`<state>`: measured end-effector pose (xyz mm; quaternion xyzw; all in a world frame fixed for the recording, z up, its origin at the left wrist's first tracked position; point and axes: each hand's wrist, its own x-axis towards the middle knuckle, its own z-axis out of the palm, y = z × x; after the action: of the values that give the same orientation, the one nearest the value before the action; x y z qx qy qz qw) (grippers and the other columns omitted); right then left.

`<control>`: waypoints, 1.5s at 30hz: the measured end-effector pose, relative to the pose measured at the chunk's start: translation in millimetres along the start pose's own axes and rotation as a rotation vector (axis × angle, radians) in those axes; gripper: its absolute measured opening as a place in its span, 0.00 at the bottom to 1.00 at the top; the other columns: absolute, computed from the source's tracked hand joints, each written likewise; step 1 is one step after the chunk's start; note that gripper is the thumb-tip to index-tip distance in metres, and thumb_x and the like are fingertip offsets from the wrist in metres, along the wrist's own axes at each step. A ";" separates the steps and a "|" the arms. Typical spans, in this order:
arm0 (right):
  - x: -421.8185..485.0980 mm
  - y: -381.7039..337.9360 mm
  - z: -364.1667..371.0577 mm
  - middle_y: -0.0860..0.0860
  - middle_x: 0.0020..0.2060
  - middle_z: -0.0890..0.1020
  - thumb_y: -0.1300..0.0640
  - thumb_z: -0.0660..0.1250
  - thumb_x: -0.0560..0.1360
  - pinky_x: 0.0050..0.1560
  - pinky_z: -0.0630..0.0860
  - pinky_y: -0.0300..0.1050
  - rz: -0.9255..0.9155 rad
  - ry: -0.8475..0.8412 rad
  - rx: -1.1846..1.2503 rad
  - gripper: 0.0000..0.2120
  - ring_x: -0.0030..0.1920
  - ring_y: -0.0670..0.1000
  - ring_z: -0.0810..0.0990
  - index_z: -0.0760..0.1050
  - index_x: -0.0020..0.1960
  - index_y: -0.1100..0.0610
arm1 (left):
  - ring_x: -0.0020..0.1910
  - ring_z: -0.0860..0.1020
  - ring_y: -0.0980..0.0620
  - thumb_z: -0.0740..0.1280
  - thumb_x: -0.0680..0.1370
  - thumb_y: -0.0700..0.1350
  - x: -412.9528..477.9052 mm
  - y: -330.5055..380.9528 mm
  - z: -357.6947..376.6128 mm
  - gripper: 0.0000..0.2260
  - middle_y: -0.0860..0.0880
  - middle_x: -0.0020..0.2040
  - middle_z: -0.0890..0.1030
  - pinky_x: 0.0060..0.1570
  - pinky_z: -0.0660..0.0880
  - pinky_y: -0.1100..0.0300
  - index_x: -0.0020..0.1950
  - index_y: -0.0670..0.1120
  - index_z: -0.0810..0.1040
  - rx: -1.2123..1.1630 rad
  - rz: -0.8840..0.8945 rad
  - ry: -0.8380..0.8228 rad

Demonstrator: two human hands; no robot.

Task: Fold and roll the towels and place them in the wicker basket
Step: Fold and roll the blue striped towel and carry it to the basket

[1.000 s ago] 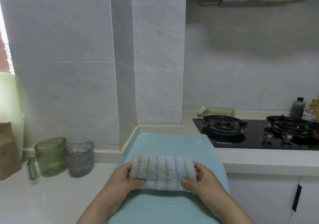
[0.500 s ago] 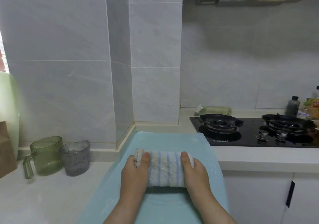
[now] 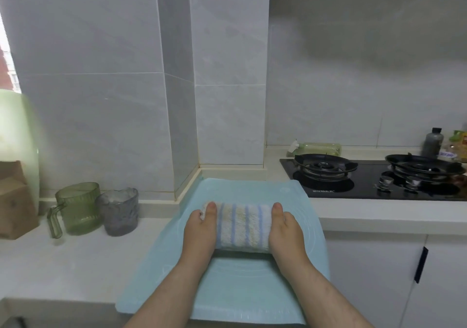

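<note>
A rolled towel (image 3: pixel 243 226), white with blue and yellowish stripes, lies crosswise on a light blue mat (image 3: pixel 247 289) on the counter. My left hand (image 3: pixel 201 229) lies over the roll's left end and my right hand (image 3: pixel 284 229) over its right end. The fingers of both reach forward across the top of the roll and press on it. No wicker basket is in view.
A green glass mug (image 3: pixel 78 207) and a grey cup (image 3: pixel 118 210) stand left of the mat, with a brown box (image 3: pixel 15 201) further left. A black gas hob (image 3: pixel 374 178) sits to the right, bottles (image 3: pixel 433 142) behind it. Tiled wall lies behind.
My hands have shifted from gripping the roll's ends to lying over its top. The roll has moved a little away from me on the mat.
</note>
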<state>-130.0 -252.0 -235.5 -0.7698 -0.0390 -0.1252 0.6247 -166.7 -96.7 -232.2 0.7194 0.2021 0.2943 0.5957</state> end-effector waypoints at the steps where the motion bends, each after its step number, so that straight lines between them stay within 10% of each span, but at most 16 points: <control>1: 0.8 0.4 0.3 0.53 0.38 0.75 0.40 0.50 0.81 0.38 0.69 0.43 0.002 0.002 0.001 0.28 0.38 0.51 0.72 0.72 0.46 0.65 | 0.46 0.78 0.50 0.59 0.81 0.58 0.4 -0.2 0.3 0.15 0.49 0.45 0.79 0.48 0.75 0.53 0.43 0.49 0.74 -0.011 -0.007 -0.008; 18: 4.9 1.6 1.0 0.54 0.44 0.79 0.41 0.49 0.82 0.39 0.68 0.39 0.017 -0.011 -0.004 0.27 0.41 0.49 0.75 0.74 0.48 0.63 | 0.50 0.76 0.48 0.56 0.82 0.58 0.1 2.1 1.3 0.18 0.51 0.47 0.77 0.50 0.69 0.57 0.54 0.45 0.75 -0.015 -0.026 -0.004; 36: -2.6 -1.9 -7.3 0.48 0.32 0.65 0.42 0.54 0.81 0.35 0.63 0.45 0.065 -0.075 0.015 0.21 0.32 0.48 0.64 0.60 0.36 0.54 | 0.41 0.77 0.48 0.57 0.82 0.56 -3.5 -4.0 -5.0 0.21 0.45 0.40 0.79 0.42 0.71 0.55 0.41 0.40 0.75 0.113 0.038 0.063; 45: -4.6 -25.2 -5.4 0.50 0.32 0.70 0.45 0.56 0.82 0.37 0.67 0.45 0.279 -0.065 -0.046 0.23 0.34 0.50 0.69 0.67 0.37 0.63 | 0.36 0.75 0.52 0.57 0.82 0.53 -6.6 12.2 -7.9 0.18 0.49 0.36 0.77 0.36 0.69 0.65 0.40 0.42 0.73 0.168 -0.119 -0.006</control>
<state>-140.6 -251.3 -211.6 -0.7857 0.0509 -0.0130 0.6164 -177.5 -97.6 -220.6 0.7545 0.2665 0.2383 0.5503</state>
